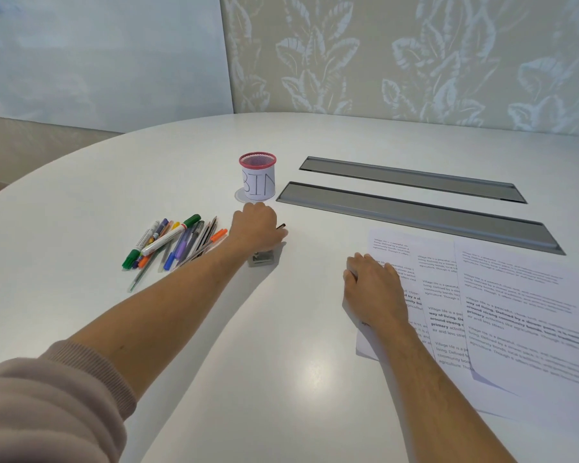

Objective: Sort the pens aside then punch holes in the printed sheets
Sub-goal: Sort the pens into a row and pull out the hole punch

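A heap of several pens and markers [173,247] lies on the white table [81,212] at the left. My left hand [256,230] is just right of the heap, its fingers curled over a small metal hole punch [263,259], most of which it hides. A thin dark tip sticks out past the fingers. Printed sheets [502,305] lie fanned out at the right. My right hand [373,289] rests palm down on the left edge of these sheets, fingers relaxed.
A red mesh cup [258,177] with a paper label reading BIN stands just behind my left hand. Two long grey cable hatches [415,212] run across the table behind the sheets. The table's curved edge is at the far left.
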Demonstrator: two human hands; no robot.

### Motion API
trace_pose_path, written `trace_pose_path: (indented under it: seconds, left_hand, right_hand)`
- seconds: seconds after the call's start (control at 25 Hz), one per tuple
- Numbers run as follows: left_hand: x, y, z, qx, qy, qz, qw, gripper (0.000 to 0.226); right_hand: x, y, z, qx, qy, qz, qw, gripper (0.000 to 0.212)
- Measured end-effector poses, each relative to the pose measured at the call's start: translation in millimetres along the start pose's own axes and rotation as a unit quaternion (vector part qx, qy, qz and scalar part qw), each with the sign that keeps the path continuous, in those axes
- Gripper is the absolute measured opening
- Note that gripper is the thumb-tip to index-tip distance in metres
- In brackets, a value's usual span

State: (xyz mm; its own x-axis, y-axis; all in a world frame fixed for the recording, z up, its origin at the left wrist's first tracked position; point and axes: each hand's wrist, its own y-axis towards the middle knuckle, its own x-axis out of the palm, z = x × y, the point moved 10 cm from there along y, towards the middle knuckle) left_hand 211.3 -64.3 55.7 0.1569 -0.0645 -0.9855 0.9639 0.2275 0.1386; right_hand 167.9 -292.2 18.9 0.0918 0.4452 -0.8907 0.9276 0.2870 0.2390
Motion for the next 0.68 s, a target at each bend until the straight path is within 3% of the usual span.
trace_pose_path:
  seconds: [0.16,0.48,0.68]
  left_hand:
    - [8.7,1.5,13.6,-0.005,0.047,-0.014,0.999,0.017]
    - [-24.8,-4.8,50.2,0.052,-0.124,0.095,0.986,0.023]
    - [-47.3,-5.7,15.3,-0.029,-0.186,0.141,0.972,0.02]
  right_hand:
    - [-0.6,0.5,0.8,-0.003,0.0,0.004,1.0,0.017]
    - [3.6,3.2,5.0,0.004,-0.001,0.0,1.0,0.021]
    - [2.8,2.3,4.1,-0.002,-0.001,0.002,1.0,0.017]
